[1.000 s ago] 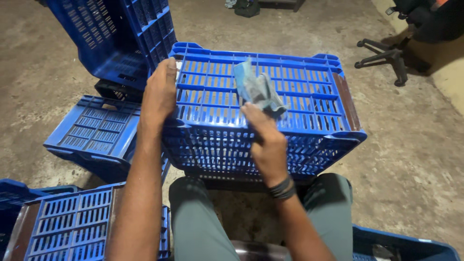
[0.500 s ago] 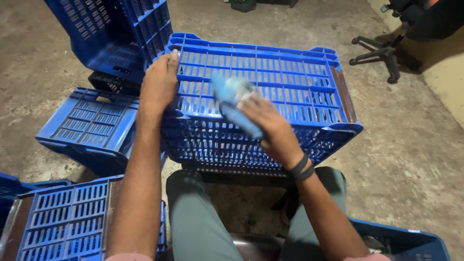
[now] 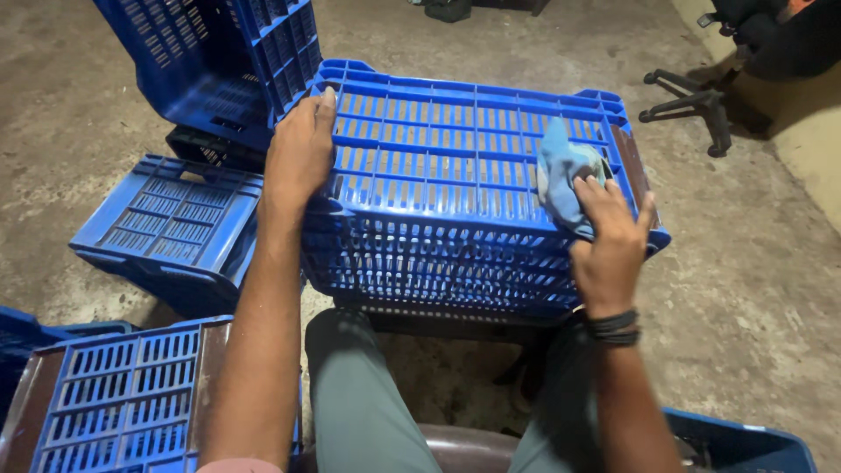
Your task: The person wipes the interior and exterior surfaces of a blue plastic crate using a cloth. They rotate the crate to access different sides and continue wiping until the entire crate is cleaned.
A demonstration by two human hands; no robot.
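A blue slatted plastic crate [image 3: 455,149] lies upside down across my knees, its base facing up. My left hand [image 3: 300,149] rests flat on the crate's left edge, holding it steady. My right hand [image 3: 611,241] presses a crumpled light blue cloth [image 3: 561,175] against the crate's right near corner. Dark bands circle my right wrist.
Another blue crate [image 3: 219,61] stands tilted at the back left. An overturned blue crate [image 3: 166,228] lies on the concrete floor to the left, and one with brown ends [image 3: 114,403] sits at the near left. An office chair base [image 3: 692,96] stands at the back right.
My right hand with the cloth has slid from the middle of the crate's base to its right near corner. The left hand has stayed on the left edge.
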